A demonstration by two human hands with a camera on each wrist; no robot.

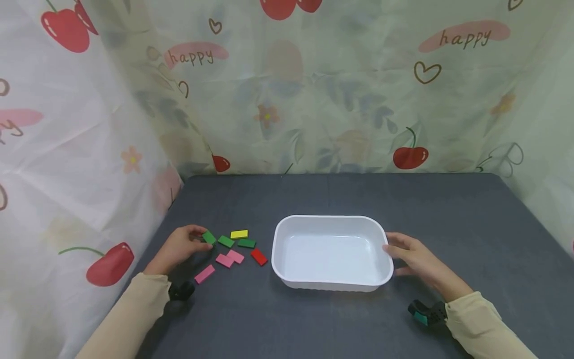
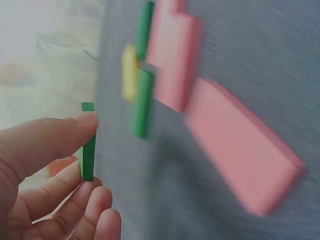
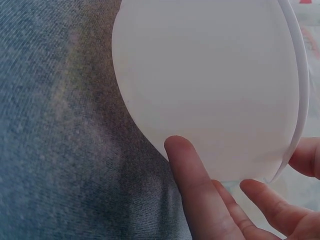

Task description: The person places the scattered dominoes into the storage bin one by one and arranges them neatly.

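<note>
With the left hand's fingers [image 2: 60, 134] pinching a green block [image 1: 209, 238] at nine o'clock from the tub [image 1: 332, 285], raise it clear of its neighbours while the right hand [image 1: 416, 262], fingers gripping the rim at three o'clock, steadies things.

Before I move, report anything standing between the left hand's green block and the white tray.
Two other green blocks lie flat on the tabletop between the green block pinched in the left hand and the white tray, whose raised wall also stands in the way.
</note>
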